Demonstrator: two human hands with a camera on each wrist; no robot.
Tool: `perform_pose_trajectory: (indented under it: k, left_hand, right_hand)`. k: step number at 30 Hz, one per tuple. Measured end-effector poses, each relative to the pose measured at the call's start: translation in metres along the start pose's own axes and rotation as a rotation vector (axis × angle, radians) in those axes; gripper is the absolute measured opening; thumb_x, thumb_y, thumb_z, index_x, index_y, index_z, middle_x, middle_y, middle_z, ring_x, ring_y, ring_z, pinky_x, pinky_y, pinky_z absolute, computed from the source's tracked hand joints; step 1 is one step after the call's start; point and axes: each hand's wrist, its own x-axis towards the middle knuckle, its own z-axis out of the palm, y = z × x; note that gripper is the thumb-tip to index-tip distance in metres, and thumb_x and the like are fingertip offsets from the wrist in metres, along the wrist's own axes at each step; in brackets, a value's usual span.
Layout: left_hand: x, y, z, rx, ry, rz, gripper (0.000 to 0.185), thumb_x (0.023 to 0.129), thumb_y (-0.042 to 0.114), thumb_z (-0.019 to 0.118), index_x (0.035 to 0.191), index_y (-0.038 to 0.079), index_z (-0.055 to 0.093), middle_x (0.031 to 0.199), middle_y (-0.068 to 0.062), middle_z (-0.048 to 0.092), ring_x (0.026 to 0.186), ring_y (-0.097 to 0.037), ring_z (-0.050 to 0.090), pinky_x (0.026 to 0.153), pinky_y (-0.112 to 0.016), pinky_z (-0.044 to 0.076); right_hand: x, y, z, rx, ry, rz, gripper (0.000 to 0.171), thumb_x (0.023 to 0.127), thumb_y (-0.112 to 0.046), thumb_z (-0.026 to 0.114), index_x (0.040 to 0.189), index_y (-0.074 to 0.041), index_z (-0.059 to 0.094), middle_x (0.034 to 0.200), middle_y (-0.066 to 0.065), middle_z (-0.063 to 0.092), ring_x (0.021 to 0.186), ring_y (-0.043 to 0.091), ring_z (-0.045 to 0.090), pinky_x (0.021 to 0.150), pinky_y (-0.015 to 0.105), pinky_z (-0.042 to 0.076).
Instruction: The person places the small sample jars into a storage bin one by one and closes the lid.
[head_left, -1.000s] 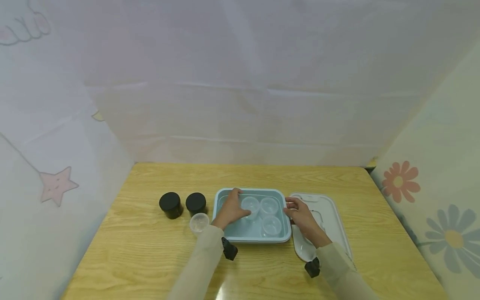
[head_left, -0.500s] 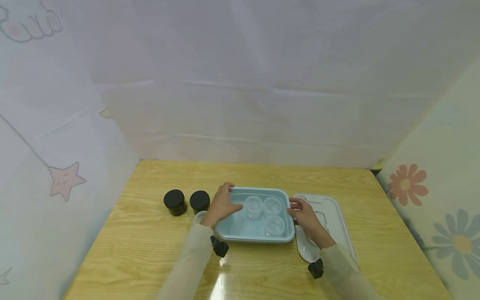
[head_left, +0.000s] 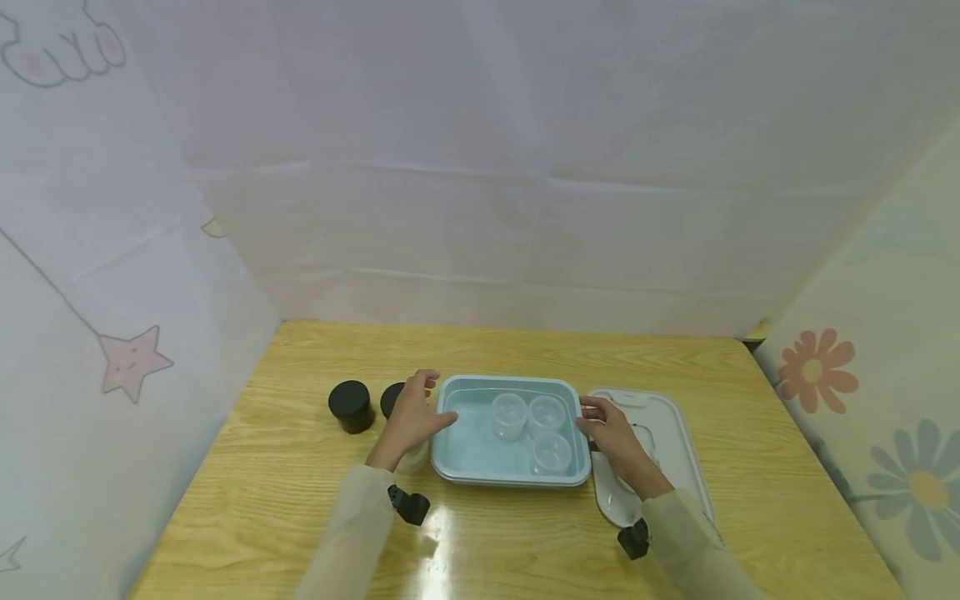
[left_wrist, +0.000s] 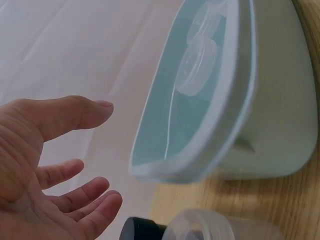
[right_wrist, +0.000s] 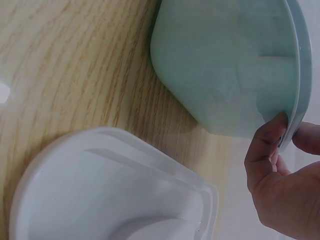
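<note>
A pale blue plastic basin stands in the middle of the table, its rim looking doubled. Inside it are three clear plastic cups: a left one, a back right one and a front right one. My right hand pinches the basin's right rim between thumb and fingers, as the right wrist view shows. Off the left rim, my left hand is spread and holds nothing. Beneath that hand, a clear container stands left of the basin, partly hidden in the head view.
Two black-lidded jars stand at the left: an outer jar and an inner jar, partly behind my left hand. A white lid lies right of the basin, partly under my right forearm. Fabric walls border the table.
My left hand has come away from the left cup in the basin and moved left past the rim. My right hand stays at the right rim. The head view has shifted slightly.
</note>
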Motion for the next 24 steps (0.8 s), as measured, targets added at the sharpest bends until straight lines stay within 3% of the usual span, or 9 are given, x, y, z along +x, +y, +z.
perform_pose_trajectory:
  k: [15,24]
  left_hand:
    - [-0.024,-0.031,-0.018,-0.016,0.065,-0.021,0.063,0.079,0.013,0.073,0.133,0.000,0.044,0.129,-0.020,0.050,0.118,-0.036,0.049,0.096,-0.049,0.045]
    - [-0.040,-0.044,-0.024,-0.081,0.086,-0.048,0.063,0.080,0.015,0.073,0.133,-0.003,0.042,0.126,-0.023,0.046,0.116,-0.038,0.048,0.098,-0.050,0.043]
  right_hand:
    - [-0.001,-0.001,-0.002,-0.003,-0.002,-0.006,0.045,0.098,-0.006,0.048,0.141,0.002,0.036,0.125,0.022,0.046,0.099,0.021,0.055,0.074,0.032,0.053]
    - [0.000,-0.001,0.000,-0.021,-0.004,0.004,0.046,0.098,-0.007,0.046,0.142,0.001,0.036,0.127,0.023,0.046,0.101,0.023,0.055,0.074,0.033,0.053]
